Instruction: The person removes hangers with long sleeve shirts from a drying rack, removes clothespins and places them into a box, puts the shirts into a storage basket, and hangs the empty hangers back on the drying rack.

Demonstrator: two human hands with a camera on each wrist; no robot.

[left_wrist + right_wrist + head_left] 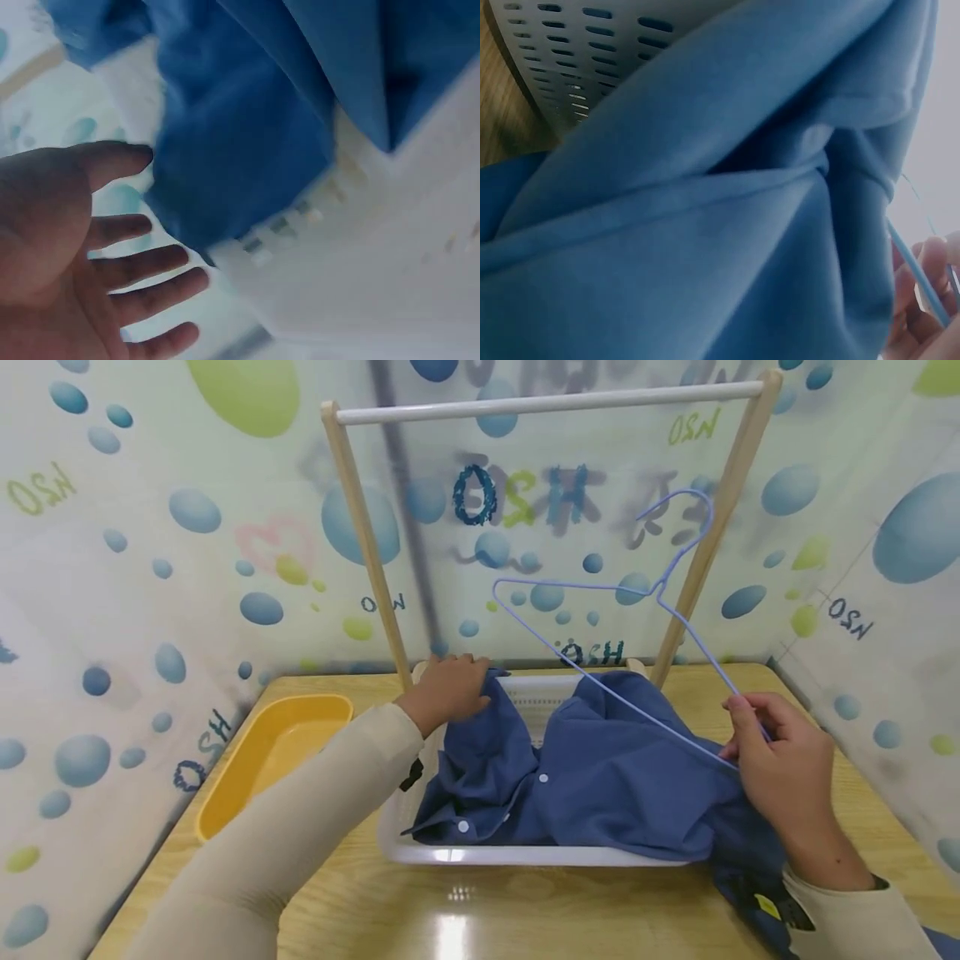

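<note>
A blue buttoned shirt (622,777) lies bunched in the white basket (525,857), part of it draped over the right side beneath the right forearm. My right hand (787,760) grips a thin light-blue wire hanger (585,670) near one lower corner, its hook pointing up. In the right wrist view, fingers (922,270) curl around the hanger wire beside the draped cloth. My left hand (450,689) is over the basket's back left corner, by the shirt. Its fingers (150,296) are extended and spread beside the cloth in the left wrist view, holding nothing.
Behind the basket stands a rack with wooden posts (367,543) and a white top rail (555,403). To the left, a yellow tray (262,752) sits on the wooden table (360,910). A wall with a dotted pattern (247,468) rises close behind.
</note>
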